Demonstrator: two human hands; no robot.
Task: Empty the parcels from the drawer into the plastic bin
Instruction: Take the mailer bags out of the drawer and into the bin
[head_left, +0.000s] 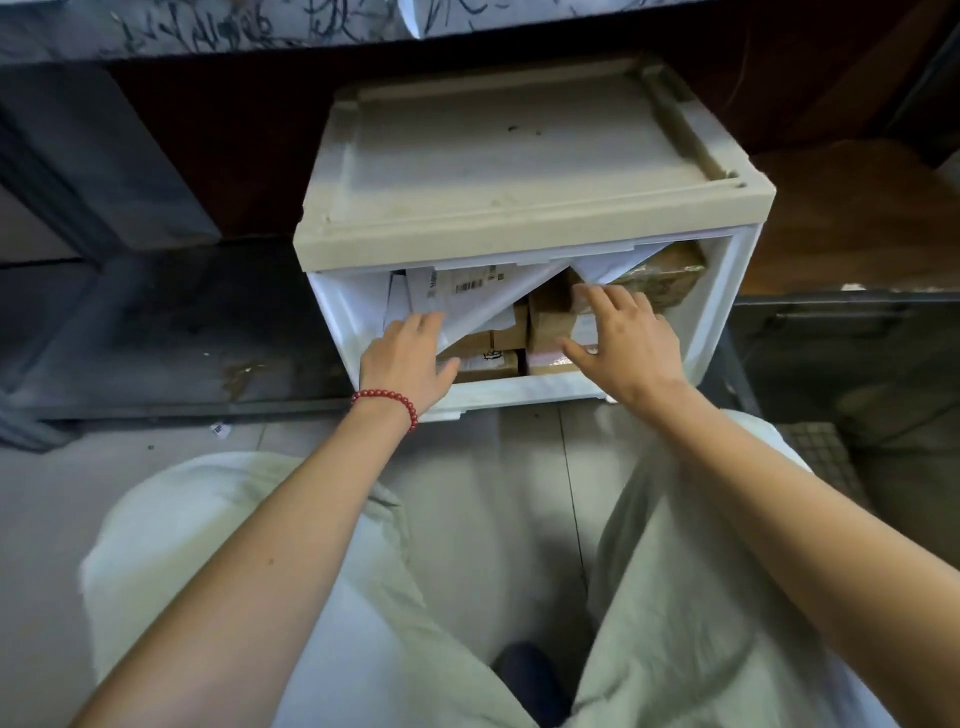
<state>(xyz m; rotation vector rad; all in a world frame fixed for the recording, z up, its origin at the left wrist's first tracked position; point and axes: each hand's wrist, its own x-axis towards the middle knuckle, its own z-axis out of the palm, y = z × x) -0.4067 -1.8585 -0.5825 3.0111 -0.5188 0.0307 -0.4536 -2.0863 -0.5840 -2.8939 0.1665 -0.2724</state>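
A white plastic drawer unit (519, 171) with a beige top stands on the floor ahead, its drawer (519, 392) pulled out toward me. The drawer is packed with parcels: a white mailer bag with a barcode label (467, 296), several brown cardboard boxes (550, 317), and a taped box at the right (665, 275). My left hand (410, 358), with a red bead bracelet at the wrist, reaches in with its fingers under the white mailer's lower edge. My right hand (628, 338) lies spread over the boxes on the right, fingers straight. No plastic bin is clearly visible.
Dark grey crates or shelving flank the unit at left (156, 332) and right (841, 353). A brown wooden surface (852, 218) lies behind at the right. My knees in pale trousers fill the foreground over a light tiled floor (519, 467).
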